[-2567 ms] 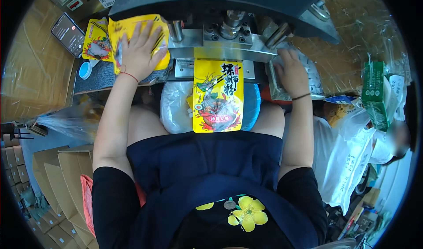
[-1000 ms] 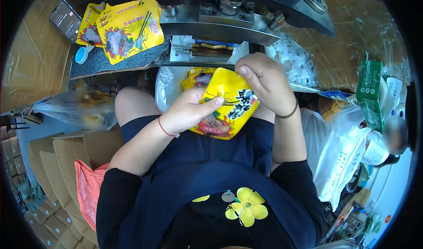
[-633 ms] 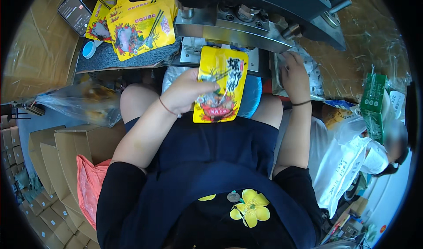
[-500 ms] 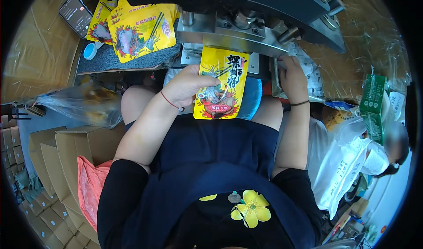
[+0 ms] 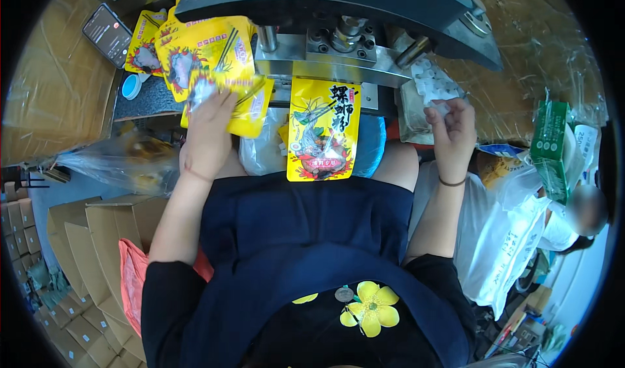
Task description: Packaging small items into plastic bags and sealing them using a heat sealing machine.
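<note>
A yellow printed pouch (image 5: 323,133) hangs at the press machine (image 5: 325,65), its upper edge under the metal bar and its lower end over my lap. My left hand (image 5: 209,130) is closed on another yellow pouch (image 5: 252,111), smeared by motion, just in front of a stack of yellow pouches (image 5: 208,49). My right hand (image 5: 454,133) is raised with curled fingers, pinching a small whitish piece (image 5: 442,109) whose kind I cannot make out. Just beyond it lie several small white pieces (image 5: 436,81) in a shallow tray (image 5: 411,111).
A phone (image 5: 107,36) and a blue-lidded round tub (image 5: 131,86) lie left of the stack. Open cardboard boxes (image 5: 124,225) stand at lower left. A green box (image 5: 551,150) and white bag (image 5: 498,257) are on the right, near another person (image 5: 563,228).
My left hand has let go of the pouch at the press and moved left, taking another pouch. My right hand has drawn back from the tray towards me. The press bar appears slightly farther away.
</note>
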{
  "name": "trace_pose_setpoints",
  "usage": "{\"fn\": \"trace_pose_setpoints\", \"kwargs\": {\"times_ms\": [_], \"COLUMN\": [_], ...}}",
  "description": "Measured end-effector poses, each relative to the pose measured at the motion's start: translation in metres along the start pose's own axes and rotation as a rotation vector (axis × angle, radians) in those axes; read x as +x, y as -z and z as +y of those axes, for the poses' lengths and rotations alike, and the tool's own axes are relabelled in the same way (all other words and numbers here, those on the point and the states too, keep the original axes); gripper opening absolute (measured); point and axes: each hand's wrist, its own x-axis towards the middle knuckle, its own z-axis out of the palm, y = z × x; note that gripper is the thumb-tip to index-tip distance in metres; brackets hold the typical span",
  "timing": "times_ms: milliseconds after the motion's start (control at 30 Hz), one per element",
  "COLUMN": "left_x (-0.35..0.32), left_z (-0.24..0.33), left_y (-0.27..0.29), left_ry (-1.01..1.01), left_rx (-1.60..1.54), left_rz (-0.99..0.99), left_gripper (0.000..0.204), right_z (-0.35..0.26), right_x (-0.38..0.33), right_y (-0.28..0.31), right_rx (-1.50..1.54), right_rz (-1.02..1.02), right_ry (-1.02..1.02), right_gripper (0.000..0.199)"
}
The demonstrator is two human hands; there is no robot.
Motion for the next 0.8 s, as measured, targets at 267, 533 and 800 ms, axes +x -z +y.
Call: {"fn": "trace_pose_setpoints", "kwargs": {"times_ms": [267, 533, 800], "left_x": [0.010, 0.012, 0.003], "left_z": [0.085, 0.122, 0.134], "left_y": [0.023, 0.000, -0.026], "left_ry": [0.578, 0.384, 0.554], "left_rx": [-1.292, -1.574, -1.925], "left_rz": [-0.372, -0.590, -0.799], "left_gripper": [0.021, 0.033, 0.031], "right_z": [-0.061, -0.083, -0.067], "right_x": [-0.016, 0.001, 0.010], "right_y": [-0.043, -0.061, -0.023], "right_rx": [0.363, 0.402, -0.207], "right_rz": [-0.420, -0.498, -0.323], "right_ry": [0.137, 0.172, 0.072], "right_gripper": [0.011, 0.013, 0.033]}}
